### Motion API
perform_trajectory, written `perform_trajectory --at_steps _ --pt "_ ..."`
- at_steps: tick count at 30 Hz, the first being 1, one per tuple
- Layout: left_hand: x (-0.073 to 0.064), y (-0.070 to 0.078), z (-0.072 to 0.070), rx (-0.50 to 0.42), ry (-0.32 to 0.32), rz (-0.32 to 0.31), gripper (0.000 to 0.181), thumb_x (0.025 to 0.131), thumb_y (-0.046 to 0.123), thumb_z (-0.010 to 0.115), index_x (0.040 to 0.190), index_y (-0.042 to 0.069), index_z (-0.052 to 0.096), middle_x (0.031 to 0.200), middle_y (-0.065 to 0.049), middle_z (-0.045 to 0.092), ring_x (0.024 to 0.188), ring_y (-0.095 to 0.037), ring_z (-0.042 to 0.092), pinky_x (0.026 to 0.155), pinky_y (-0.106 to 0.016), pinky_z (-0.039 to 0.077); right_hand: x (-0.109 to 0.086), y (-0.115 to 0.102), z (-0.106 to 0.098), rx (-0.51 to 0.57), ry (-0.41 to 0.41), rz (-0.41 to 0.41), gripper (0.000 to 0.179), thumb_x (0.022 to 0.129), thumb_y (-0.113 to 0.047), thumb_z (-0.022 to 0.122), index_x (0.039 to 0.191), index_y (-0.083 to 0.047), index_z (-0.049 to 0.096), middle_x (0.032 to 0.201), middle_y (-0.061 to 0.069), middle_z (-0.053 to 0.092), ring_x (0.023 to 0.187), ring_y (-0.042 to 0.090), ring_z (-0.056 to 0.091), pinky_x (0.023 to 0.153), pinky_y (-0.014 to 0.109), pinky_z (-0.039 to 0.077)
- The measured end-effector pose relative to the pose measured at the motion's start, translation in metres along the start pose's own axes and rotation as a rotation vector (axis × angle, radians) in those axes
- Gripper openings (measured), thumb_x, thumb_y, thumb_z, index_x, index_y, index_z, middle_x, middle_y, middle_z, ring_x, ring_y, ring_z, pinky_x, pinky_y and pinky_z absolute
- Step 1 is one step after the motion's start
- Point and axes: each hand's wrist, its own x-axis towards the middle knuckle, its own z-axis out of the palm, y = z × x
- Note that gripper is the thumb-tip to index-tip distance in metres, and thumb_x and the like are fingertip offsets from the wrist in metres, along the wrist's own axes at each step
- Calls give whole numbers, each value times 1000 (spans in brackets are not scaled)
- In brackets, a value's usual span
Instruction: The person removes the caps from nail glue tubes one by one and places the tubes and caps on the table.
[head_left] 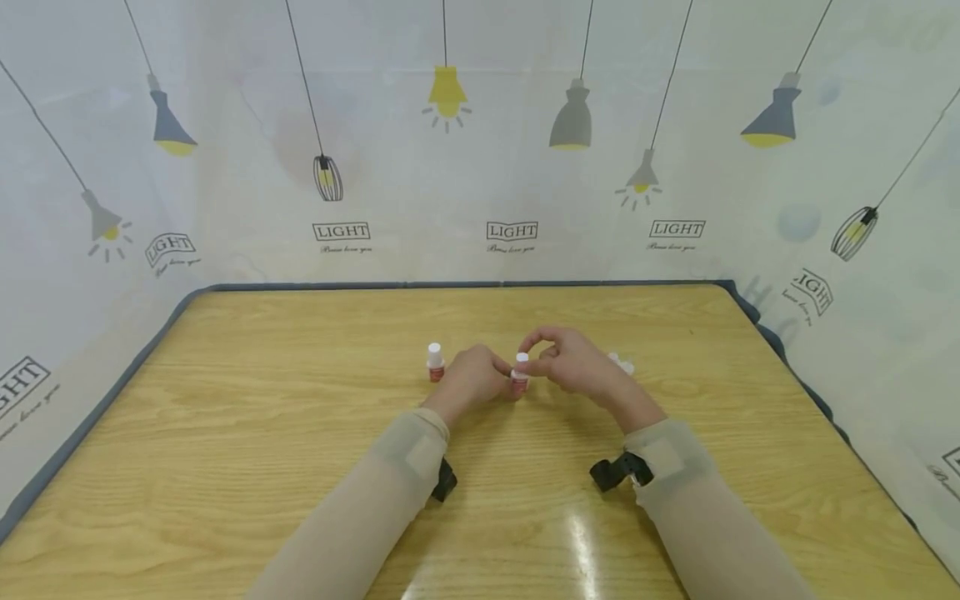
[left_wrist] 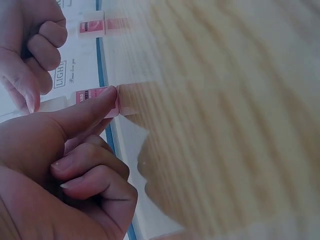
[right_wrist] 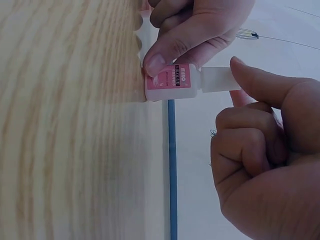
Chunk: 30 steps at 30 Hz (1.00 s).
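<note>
A small nail glue bottle (head_left: 519, 384) with a pink label stands upright on the table between the two hands. My left hand (head_left: 472, 373) pinches its lower body between thumb and finger, with the other fingers curled, as the right wrist view shows. My right hand (head_left: 576, 360) grips the tall white cap (right_wrist: 218, 79) between thumb and forefinger. The cap sits on the bottle. Another bottle (head_left: 436, 367) of the same look, with its white cap on, stands just left of my left hand.
Small white items (head_left: 622, 363), partly hidden behind the right hand and too small to make out, lie to its right. The wooden table (head_left: 300, 483) meets a printed wall covering (head_left: 420, 200) along a dark blue edge at the back and sides.
</note>
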Motion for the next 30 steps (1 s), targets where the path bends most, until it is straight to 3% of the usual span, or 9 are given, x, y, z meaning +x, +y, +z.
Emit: perform_trajectory --at_steps 4,8,17,23,30 --pt "-1 1 -2 3 0 5 16 91 34 86 103 24 88 124 -1 80 109 -21 64 103 -43 52 -1 -2 -2 2 2 -3 39 99 -28 76 133 -12 64 58 -7 37 48 11 29 48 27 28" --pt "-1 2 -2 4 -1 6 19 90 35 87 105 23 87 126 -2 79 113 -22 65 105 -44 52 -1 -2 0 1 16 7 33 97 -29 79 124 -15 65 57 -7 37 49 11 30 48 26 29" --pt "0 -2 0 3 -2 -6 16 89 35 88 101 24 88 124 -1 80 105 -20 62 100 -40 51 1 0 4 -24 35 -35 29 99 -26 78 123 -13 70 58 -7 32 50 12 28 48 27 27" --pt "-2 -2 -2 0 -3 -6 17 91 34 87 104 24 87 128 -2 79 119 -25 66 109 -46 52 2 0 2 -36 22 -46 33 100 -28 77 127 -11 70 57 -7 33 49 12 28 49 27 27" --pt "-2 -1 -1 -26 -10 9 13 90 32 87 98 21 88 120 -2 81 105 -20 60 100 -39 50 -2 -2 2 -96 42 -54 30 96 -28 81 120 -13 70 59 -7 30 52 12 27 51 26 27"
